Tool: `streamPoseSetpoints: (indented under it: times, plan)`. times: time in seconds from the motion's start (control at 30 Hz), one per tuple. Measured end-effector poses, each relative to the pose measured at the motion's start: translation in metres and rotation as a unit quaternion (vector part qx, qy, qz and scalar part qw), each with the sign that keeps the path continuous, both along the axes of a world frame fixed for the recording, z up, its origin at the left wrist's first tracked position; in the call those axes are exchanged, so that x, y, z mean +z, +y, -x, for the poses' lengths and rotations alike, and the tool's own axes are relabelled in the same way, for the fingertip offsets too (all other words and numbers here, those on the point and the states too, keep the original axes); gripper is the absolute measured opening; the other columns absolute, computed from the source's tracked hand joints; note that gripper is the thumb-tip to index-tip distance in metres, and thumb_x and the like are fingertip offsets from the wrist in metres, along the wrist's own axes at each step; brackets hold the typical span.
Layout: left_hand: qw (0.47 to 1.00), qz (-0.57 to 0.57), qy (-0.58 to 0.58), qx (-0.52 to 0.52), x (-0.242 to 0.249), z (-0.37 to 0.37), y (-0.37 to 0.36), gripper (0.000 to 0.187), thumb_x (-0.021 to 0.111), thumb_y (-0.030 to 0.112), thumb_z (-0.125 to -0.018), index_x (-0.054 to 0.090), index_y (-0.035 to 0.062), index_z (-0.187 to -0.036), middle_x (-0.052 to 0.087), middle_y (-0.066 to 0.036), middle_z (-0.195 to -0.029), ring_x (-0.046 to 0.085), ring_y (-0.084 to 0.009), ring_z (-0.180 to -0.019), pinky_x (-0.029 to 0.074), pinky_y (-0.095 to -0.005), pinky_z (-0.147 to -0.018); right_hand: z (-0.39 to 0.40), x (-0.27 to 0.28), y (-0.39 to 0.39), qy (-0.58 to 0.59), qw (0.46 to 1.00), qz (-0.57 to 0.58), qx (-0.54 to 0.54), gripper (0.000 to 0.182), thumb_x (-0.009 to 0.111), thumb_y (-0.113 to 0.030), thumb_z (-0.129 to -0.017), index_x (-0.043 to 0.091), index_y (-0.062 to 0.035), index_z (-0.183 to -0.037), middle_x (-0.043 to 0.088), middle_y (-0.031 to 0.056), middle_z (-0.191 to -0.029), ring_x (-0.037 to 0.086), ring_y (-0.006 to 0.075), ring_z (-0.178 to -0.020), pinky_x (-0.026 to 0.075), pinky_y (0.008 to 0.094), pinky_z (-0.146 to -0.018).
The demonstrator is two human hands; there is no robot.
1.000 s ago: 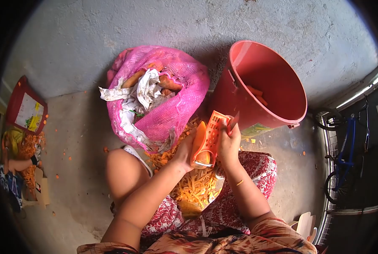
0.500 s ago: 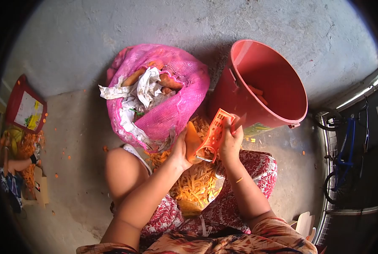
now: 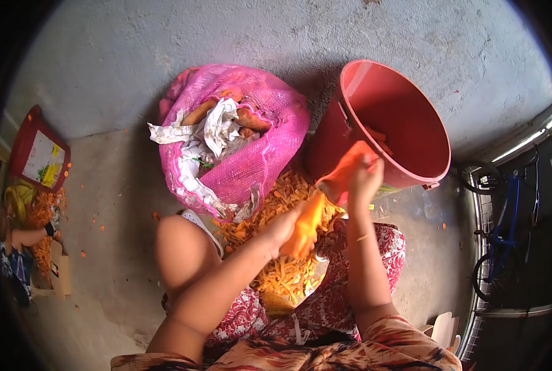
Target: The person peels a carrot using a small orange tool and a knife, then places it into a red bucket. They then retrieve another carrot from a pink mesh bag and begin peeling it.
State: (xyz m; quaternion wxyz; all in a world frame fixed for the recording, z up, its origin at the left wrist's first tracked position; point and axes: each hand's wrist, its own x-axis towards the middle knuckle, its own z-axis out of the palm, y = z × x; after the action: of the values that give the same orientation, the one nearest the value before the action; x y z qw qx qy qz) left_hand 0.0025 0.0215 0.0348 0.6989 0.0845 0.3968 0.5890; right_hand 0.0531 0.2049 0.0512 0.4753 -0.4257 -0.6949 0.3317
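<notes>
My left hand (image 3: pixel 282 230) is closed round a thick, peeled-looking carrot (image 3: pixel 310 217), held at a tilt above a heap of orange peelings (image 3: pixel 282 278). In my right hand (image 3: pixel 367 182) is an orange peeler (image 3: pixel 347 167), smeared by motion. It is raised up and to the right of the carrot, apart from it. The peelings lie between my legs, spreading up to the pink mesh sack.
A pink mesh sack (image 3: pixel 251 173) holds unpeeled carrots (image 3: pixel 251 119) and crumpled paper (image 3: pixel 217 127). Beside it stands a red bucket (image 3: pixel 328 139) with orange pieces inside. Another person's arm (image 3: pixel 32 238) shows at far left; a blue bicycle (image 3: pixel 506 229) stands right.
My right hand has lifted the peeler up and right, away from the carrot. My left hand has lowered the carrot slightly and tilted its upper end rightward.
</notes>
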Motion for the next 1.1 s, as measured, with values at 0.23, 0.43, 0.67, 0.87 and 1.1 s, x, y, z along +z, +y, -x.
streamPoseSetpoints:
  times: [0.23, 0.43, 0.67, 0.87, 1.1]
  plan:
    - [0.981, 0.011, -0.088, 0.170, -0.004, 0.014, 0.003, 0.048, 0.043, 0.051, -0.082, 0.047, 0.0070, -0.100, 0.055, -0.008, -0.078, 0.058, -0.0178, -0.065, 0.050, -0.0313, -0.057, -0.011, 0.023, -0.032, 0.120, 0.973, 0.149, 0.130, 0.009, 0.045, -0.012, -0.088, 0.049, -0.0039, -0.087, 0.043, -0.0039, -0.063, 0.037, 0.0032, -0.052, 0.032, 0.0193, -0.046]
    - [0.966, -0.046, -0.135, 0.217, -0.009, 0.011, 0.012, 0.045, 0.038, 0.044, -0.086, 0.044, 0.0088, -0.113, 0.057, -0.006, -0.095, 0.057, -0.0171, -0.085, 0.049, -0.0324, -0.072, -0.005, 0.033, -0.074, 0.056, 0.968, 0.133, 0.206, 0.012, 0.045, -0.012, -0.088, 0.047, -0.0001, -0.089, 0.047, 0.0005, -0.070, 0.042, 0.0059, -0.060, 0.039, 0.0212, -0.057]
    - [0.966, -0.081, -0.144, 0.201, -0.004, 0.006, 0.013, 0.047, 0.030, 0.042, -0.089, 0.041, 0.0069, -0.119, 0.053, -0.009, -0.109, 0.056, -0.0191, -0.093, 0.047, -0.0366, -0.079, -0.001, 0.022, -0.084, 0.013, 0.973, 0.051, 0.224, 0.014, 0.046, -0.010, -0.086, 0.048, 0.0023, -0.092, 0.053, 0.0073, -0.069, 0.046, 0.0091, -0.063, 0.041, 0.0248, -0.059]
    - [0.968, -0.099, -0.112, 0.203, 0.007, 0.014, 0.017, 0.050, 0.031, 0.046, -0.088, 0.042, 0.0071, -0.117, 0.055, -0.008, -0.102, 0.056, -0.0182, -0.089, 0.050, -0.0335, -0.072, 0.002, 0.028, -0.070, -0.006, 0.977, 0.092, 0.194, 0.016, 0.048, -0.014, -0.086, 0.050, 0.0025, -0.088, 0.053, 0.0085, -0.070, 0.047, 0.0109, -0.067, 0.041, 0.0260, -0.064]
    - [0.975, -0.026, 0.095, 0.198, 0.012, 0.010, -0.005, 0.053, 0.031, 0.055, -0.084, 0.044, 0.0059, -0.099, 0.056, -0.010, -0.068, 0.057, -0.0173, -0.059, 0.049, -0.0294, -0.052, -0.015, 0.028, -0.003, 0.205, 0.972, 0.102, 0.061, 0.017, 0.044, -0.018, -0.089, 0.046, -0.0040, -0.080, 0.042, -0.0032, -0.062, 0.035, 0.0046, -0.053, 0.033, 0.0194, -0.049]
